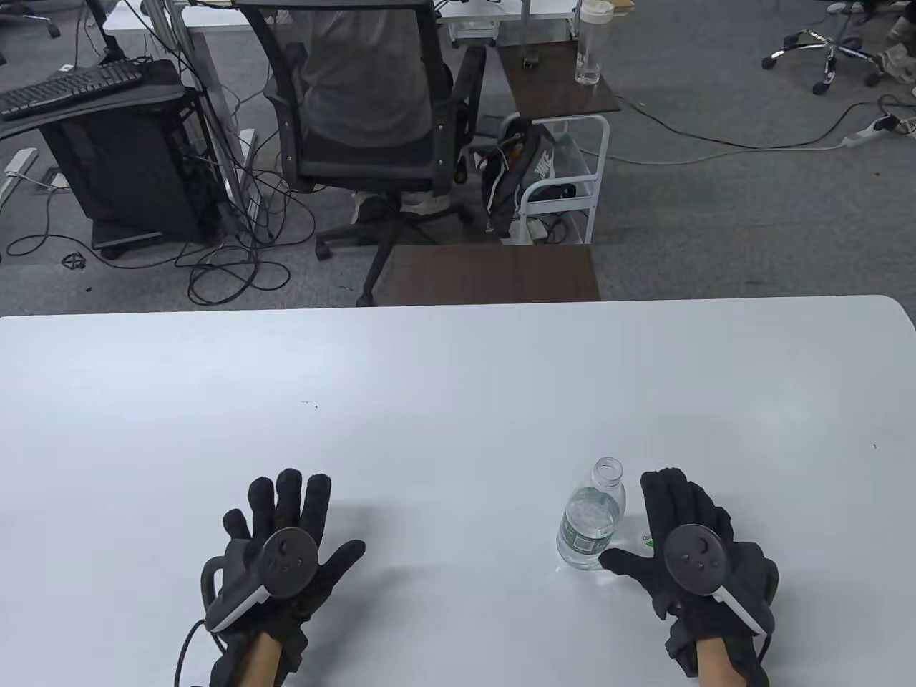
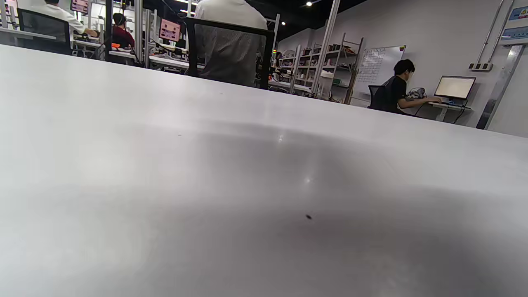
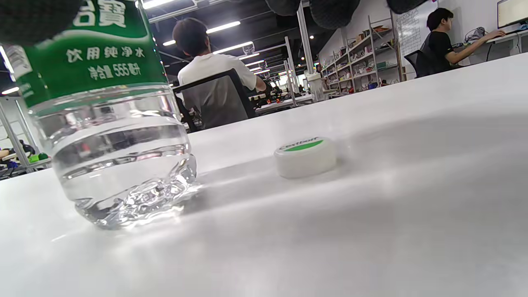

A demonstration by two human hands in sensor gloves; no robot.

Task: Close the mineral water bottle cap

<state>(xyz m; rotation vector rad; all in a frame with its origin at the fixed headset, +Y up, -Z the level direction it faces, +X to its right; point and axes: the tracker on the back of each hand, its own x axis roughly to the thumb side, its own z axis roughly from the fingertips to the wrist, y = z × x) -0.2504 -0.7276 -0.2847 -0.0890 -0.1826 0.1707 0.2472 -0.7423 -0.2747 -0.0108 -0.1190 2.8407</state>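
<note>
Bottle (image 1: 591, 526) standing uncapped, near right on the bench (image 1: 458, 372) | cap (image 3: 305, 156) lying just right of it | right hand (image 1: 690, 551) resting beside, thumb seemingly touching bottle, fingers apart | left hand (image 1: 283, 547) lying spread, holding nothing | steady bottle, seat cap squarely before twisting | one bottle, one cap

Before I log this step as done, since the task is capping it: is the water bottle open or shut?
Open. The water bottle stands upright with a bare mouth; its white cap lies on the table beside it.
</note>
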